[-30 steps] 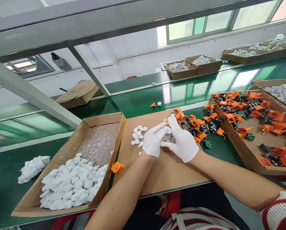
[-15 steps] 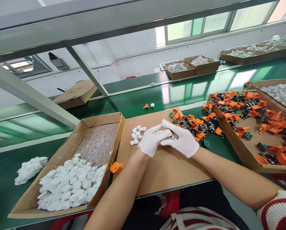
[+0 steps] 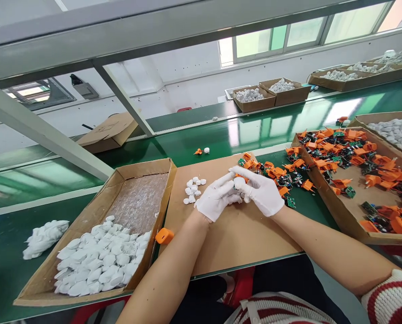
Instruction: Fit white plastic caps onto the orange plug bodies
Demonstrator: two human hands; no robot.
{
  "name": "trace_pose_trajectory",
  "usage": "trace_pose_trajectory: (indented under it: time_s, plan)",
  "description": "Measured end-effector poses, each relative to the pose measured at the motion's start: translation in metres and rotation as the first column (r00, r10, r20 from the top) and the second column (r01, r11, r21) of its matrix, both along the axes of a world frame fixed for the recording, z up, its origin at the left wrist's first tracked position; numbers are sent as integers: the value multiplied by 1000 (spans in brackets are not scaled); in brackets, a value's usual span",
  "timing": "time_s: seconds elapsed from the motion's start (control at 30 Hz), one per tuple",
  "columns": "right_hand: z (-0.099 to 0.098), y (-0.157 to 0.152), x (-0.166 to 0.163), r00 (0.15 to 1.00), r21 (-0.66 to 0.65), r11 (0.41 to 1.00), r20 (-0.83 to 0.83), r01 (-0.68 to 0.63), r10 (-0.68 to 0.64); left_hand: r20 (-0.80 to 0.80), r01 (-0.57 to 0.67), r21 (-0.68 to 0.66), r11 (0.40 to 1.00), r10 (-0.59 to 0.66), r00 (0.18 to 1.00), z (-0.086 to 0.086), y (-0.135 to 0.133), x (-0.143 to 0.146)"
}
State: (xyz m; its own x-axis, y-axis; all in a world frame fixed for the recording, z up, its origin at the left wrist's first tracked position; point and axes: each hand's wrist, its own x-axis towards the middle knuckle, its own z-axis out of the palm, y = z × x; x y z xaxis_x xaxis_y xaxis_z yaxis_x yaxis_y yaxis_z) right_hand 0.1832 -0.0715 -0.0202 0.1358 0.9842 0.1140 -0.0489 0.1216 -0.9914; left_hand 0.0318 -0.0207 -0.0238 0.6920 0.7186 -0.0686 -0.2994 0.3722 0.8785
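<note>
My left hand [image 3: 216, 198] and my right hand [image 3: 262, 191], both in white gloves, meet above a brown board [image 3: 241, 238]. Their fingers are closed around a small white rounded piece [image 3: 239, 181], which shows between the fingertips; a bit of orange appears beside it. Part of what they hold is hidden by the gloves. Several small white pieces [image 3: 193, 190] lie on the board to the left of my left hand. Just beyond my right hand is a heap of orange plug parts with green circuit boards [image 3: 275, 173].
A cardboard tray of white pieces [image 3: 100, 256] stands at left, an orange charger housing [image 3: 164, 236] by its edge. At right is a tray of orange plug parts [image 3: 390, 175]. The green belt [image 3: 174, 144] carries an orange part [image 3: 198, 151] and a white piece [image 3: 207, 150].
My fingers have shifted and spread slightly, so the white piece shows more between them. The orange part and white piece on the belt have moved left.
</note>
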Motion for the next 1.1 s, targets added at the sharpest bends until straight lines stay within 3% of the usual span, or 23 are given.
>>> trace_pose_trajectory:
  time_s: [0.1,0.23,0.3,0.4,0.47,0.67,0.77,0.93,1.1]
  plan:
    - [-2,-2,-1,991,-2,991,24,133,-133,29,0,24,1000,-1,1000,-2,-1,2]
    - [-4,-4,-1,993,33,996,82,78,-80,15,-42,24,999,41,999,-2,-2,3]
    - [-6,-4,-2,983,131,988,152,79,-99,-7,-126,10,992,126,992,-1,-2,4]
    - [-10,-3,-2,928,334,929,270,159,-256,-25,-244,-2,970,243,970,-2,-2,6]
    - [-11,-2,-2,893,388,898,299,208,-336,-49,-266,15,964,266,963,-4,-2,7]
    - [-13,1,1,903,302,932,311,203,-297,-107,-303,78,950,310,945,-7,0,7]
    - [-16,2,1,886,332,921,338,202,-316,-156,-328,148,933,350,924,-10,1,6]
    - [-16,-1,-3,846,398,883,354,249,-398,-72,-297,157,942,311,948,-13,0,7]
    - [-16,0,-1,823,427,880,409,209,-394,-243,-328,310,892,408,880,-5,-5,6]
